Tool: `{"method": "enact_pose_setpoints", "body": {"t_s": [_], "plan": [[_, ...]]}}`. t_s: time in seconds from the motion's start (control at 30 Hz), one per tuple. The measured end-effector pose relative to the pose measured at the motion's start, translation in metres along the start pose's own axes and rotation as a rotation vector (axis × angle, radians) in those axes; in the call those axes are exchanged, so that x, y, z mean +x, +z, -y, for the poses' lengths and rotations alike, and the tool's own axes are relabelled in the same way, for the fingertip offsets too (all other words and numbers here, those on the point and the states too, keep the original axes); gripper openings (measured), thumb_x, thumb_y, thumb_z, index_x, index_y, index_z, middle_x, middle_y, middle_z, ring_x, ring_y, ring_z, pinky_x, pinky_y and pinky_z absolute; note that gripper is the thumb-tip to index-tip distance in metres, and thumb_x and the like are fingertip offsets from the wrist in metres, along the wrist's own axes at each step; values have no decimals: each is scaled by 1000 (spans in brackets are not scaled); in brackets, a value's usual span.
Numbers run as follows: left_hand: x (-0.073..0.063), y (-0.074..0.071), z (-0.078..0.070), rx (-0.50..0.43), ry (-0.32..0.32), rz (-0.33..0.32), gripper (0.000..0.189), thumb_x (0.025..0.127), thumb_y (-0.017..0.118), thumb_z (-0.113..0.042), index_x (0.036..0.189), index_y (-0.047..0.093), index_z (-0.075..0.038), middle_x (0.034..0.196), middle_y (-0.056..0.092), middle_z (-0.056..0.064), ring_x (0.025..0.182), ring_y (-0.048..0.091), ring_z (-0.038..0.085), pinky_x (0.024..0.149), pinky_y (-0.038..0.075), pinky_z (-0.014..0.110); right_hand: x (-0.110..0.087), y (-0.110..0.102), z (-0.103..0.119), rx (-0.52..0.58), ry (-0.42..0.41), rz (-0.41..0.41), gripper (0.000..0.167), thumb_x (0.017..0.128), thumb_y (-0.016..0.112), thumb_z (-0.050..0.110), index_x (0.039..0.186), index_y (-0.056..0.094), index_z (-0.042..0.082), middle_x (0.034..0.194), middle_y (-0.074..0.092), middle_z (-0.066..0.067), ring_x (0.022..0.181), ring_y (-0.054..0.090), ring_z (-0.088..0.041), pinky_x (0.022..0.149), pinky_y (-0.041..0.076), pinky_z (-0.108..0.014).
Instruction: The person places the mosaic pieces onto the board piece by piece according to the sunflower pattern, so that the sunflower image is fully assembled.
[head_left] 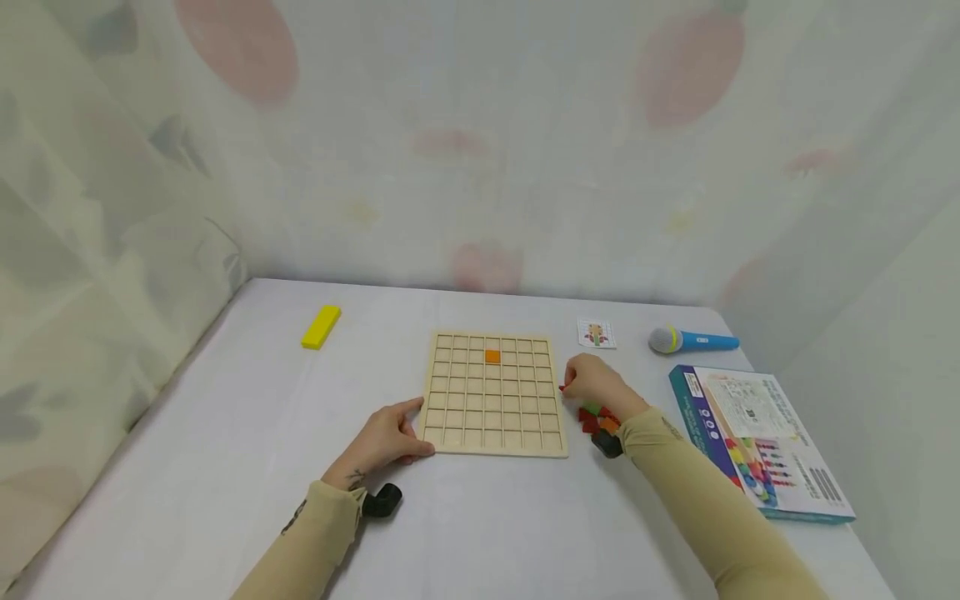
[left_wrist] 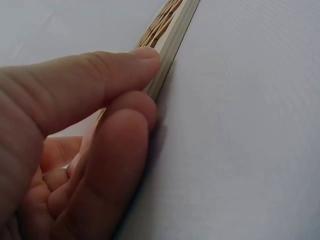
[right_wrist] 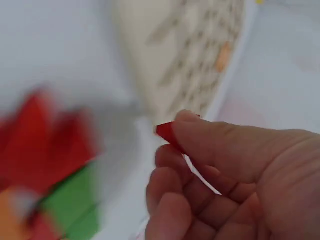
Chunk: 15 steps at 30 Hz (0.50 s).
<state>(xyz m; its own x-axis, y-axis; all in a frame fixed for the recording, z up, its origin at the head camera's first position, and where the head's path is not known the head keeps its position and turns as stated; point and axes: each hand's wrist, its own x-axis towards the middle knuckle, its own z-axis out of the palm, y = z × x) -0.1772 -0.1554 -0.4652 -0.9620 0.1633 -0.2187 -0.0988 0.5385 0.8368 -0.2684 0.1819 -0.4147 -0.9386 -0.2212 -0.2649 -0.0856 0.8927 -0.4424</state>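
Note:
A square wooden grid board (head_left: 495, 408) lies flat on the table, with one orange tile (head_left: 492, 357) in a cell of its second row from the top. My left hand (head_left: 386, 433) holds the board's near left corner, its thumb against the near edge and the index finger along the left side. Between thumb and index finger, my right hand (right_wrist: 225, 170) pinches a small red tile (right_wrist: 170, 135), just off the board's right edge. Beside that hand is a pile of red, green and orange tiles (head_left: 590, 422), partly hidden by the wrist.
A small picture card (head_left: 596, 333) lies behind the right hand. Farther right are a blue toy microphone (head_left: 697, 341) and a flat printed box (head_left: 765, 442). A yellow block (head_left: 321, 327) lies at the back left. Patterned curtains (head_left: 480, 167) border the table.

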Motion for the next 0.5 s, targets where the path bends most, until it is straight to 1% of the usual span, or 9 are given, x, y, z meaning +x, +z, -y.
{"method": "enact_pose_setpoints", "body": {"t_s": [0.07, 0.17, 0.3, 0.4, 0.5], "plan": [[-1, 0, 0, -7, 4, 1, 91, 65, 84, -17, 142, 37, -8, 61, 57, 5, 46, 51, 14, 46, 42, 26, 8, -3, 12, 78, -39, -35, 14, 77, 70, 9, 72, 58, 7, 70, 56, -4, 60, 49, -15, 52, 39, -26], [-1, 0, 1, -10, 10, 0, 90, 65, 84, -17, 142, 37, -8, 61, 56, 5, 46, 51, 14, 47, 42, 26, 23, -6, 35, 142, -102, -90, 11, 81, 69, 10, 77, 60, 5, 75, 59, -6, 63, 51, -15, 54, 41, -26], [1, 2, 2, -3, 13, 0, 91, 65, 84, -19, 142, 37, -8, 61, 56, 5, 46, 51, 14, 47, 42, 26, 42, -3, 63, 151, -173, -120, 5, 83, 66, 9, 84, 65, 5, 84, 63, -7, 71, 53, -17, 61, 43, -26], [3, 3, 1, 2, 16, -1, 91, 65, 84, -21, 142, 37, -9, 62, 56, 5, 46, 50, 14, 47, 41, 26, 53, 3, 79, 150, -195, -105, 5, 84, 64, 8, 86, 68, 6, 87, 65, -6, 74, 54, -18, 64, 44, -28], [4, 4, 0, 4, 16, -1, 91, 64, 84, -21, 142, 38, -9, 62, 56, 5, 46, 50, 14, 47, 41, 26, 62, 10, 89, 134, -193, -87, 7, 85, 62, 7, 88, 69, 7, 89, 66, -5, 77, 55, -18, 66, 45, -30]]}}
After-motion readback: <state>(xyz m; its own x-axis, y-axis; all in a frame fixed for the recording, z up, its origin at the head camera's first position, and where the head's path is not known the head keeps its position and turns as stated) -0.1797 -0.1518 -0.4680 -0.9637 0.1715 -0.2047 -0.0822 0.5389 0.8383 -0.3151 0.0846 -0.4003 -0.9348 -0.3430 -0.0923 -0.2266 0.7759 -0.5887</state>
